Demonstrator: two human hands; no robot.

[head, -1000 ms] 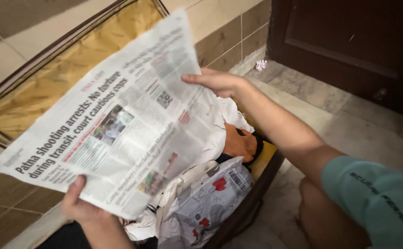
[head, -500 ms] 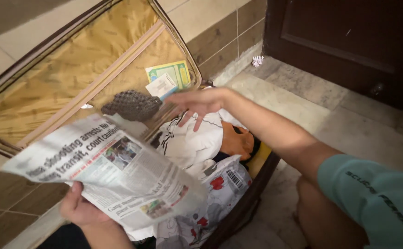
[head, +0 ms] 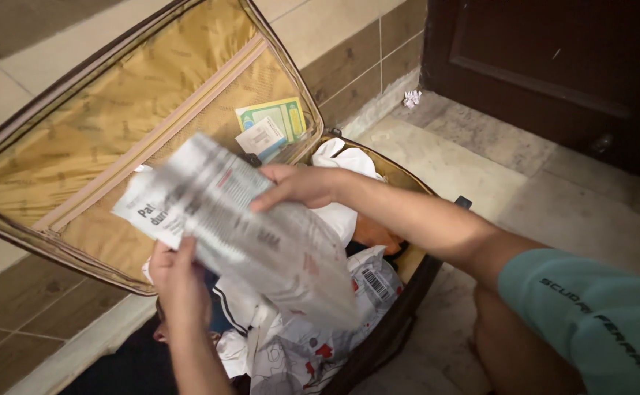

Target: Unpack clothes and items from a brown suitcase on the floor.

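A folded newspaper, blurred by motion, hangs over an open suitcase. My left hand grips its lower left edge from below. My right hand holds its upper right edge, the arm reaching in from the right. Under the paper lie clothes: a white garment, an orange piece and a grey plastic packet with red shapes.
The suitcase lid, lined in tan fabric, leans open against a tiled wall; a green and white card pair sits in its pocket. A dark wooden door stands at the upper right, with stone floor in front.
The newspaper went from spread wide to folded smaller. My right hand let go of it, swung over the clothes, then took hold of its upper edge again. My left hand rose.
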